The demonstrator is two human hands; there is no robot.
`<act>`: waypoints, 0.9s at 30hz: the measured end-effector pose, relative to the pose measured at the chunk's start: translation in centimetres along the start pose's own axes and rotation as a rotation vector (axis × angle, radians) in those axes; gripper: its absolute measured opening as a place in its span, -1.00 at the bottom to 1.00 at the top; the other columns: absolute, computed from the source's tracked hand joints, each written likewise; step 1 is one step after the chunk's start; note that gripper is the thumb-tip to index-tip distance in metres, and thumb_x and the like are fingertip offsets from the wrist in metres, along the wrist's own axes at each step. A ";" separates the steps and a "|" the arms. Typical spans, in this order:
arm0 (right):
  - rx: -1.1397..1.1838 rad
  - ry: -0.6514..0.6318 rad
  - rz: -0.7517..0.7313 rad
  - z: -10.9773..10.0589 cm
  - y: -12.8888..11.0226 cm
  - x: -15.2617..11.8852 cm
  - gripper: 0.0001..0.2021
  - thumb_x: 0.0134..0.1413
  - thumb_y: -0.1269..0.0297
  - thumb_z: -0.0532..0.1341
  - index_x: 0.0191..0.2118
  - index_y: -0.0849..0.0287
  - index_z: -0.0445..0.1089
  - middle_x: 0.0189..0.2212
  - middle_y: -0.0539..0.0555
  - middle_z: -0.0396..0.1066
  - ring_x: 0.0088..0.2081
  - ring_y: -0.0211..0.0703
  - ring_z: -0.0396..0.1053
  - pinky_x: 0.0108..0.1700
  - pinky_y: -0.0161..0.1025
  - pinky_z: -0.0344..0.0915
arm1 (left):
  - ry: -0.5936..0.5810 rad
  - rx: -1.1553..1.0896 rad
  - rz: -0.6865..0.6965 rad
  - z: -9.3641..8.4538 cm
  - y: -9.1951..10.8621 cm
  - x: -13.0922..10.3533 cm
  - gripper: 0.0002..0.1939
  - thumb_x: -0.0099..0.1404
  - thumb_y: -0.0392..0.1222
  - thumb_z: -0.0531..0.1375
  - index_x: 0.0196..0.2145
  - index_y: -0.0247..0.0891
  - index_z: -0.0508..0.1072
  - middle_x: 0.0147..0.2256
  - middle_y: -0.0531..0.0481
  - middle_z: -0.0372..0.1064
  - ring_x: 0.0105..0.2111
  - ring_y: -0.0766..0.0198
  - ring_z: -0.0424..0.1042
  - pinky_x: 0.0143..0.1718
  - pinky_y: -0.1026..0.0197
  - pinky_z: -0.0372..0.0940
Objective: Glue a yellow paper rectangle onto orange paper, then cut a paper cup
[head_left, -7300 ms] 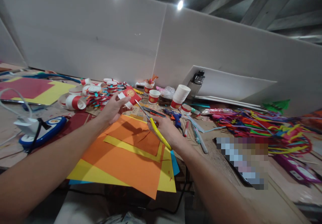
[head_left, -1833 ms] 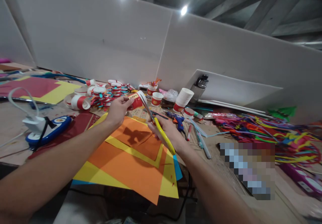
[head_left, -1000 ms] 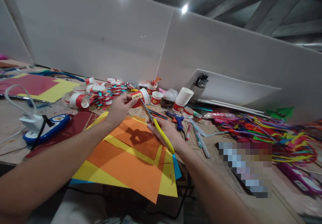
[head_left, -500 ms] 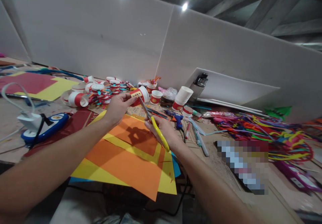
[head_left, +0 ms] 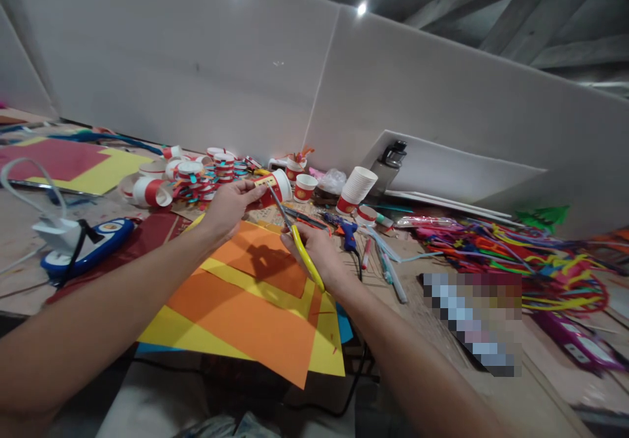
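Observation:
Between the thumb and fingers of my left hand (head_left: pixel 230 207) is a red and white paper cup (head_left: pixel 281 185), tilted on its side with its white rim to the right. A pale yellow patch shows on its red wall. My right hand (head_left: pixel 317 251) is closed on yellow-handled scissors (head_left: pixel 306 258), whose blades reach up to the cup's wall near my left fingertips. Whether the blades are inside the paper or only against it, I cannot tell. Below both hands lie orange sheets (head_left: pixel 240 320) over yellow paper (head_left: pixel 328 353), with hand shadows on them.
Behind my hands stand another paper cup (head_left: pixel 305 189) and a cup stack (head_left: pixel 358 190). A blue glue gun (head_left: pixel 348 235) lies right of the scissors. Colourful pipe cleaners (head_left: pixel 531 261) spread at the right. Decorated cups (head_left: pixel 191 179) and a blue-white power strip (head_left: pixel 91 251) are on the left.
Both hands keep nearly the same places. The scissors' yellow handle has shifted slightly up and left, and the cup has turned a little.

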State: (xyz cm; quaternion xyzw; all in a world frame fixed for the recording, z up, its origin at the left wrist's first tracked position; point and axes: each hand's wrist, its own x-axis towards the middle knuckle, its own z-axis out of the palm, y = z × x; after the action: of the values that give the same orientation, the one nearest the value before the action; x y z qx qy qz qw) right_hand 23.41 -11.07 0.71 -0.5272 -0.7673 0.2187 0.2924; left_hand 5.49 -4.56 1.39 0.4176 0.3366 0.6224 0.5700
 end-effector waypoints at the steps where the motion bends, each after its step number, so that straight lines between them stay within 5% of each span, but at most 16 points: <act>1: -0.004 0.001 -0.001 0.0 0.0 0.0 -0.78 0.13 0.13 0.14 -0.36 0.17 0.39 -0.49 -0.02 0.35 -0.45 -0.27 0.23 -0.38 -0.35 0.08 | 0.001 0.013 -0.004 0.0 0.0 0.0 -0.73 -0.05 -0.19 0.41 -0.49 -0.37 0.42 -0.45 -0.01 0.47 -0.46 0.35 0.45 -0.37 0.32 0.35; 27: 0.036 0.052 0.067 0.7 -0.9 -1.3 -0.79 0.16 0.18 0.03 -0.39 0.14 0.31 -0.57 -0.03 0.28 -0.51 -0.26 0.21 -0.47 -0.34 0.09 | -0.022 -0.007 -0.018 0.0 -0.7 0.0 -0.71 -0.11 -0.16 0.43 -0.51 -0.35 0.44 -0.47 0.02 0.44 -0.48 0.37 0.40 -0.42 0.33 0.32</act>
State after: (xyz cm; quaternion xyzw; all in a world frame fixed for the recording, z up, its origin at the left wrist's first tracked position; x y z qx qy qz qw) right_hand 22.69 -12.58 0.50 -0.5527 -0.7372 0.2282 0.3145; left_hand 5.80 -4.50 0.81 0.4195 0.3318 0.6138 0.5807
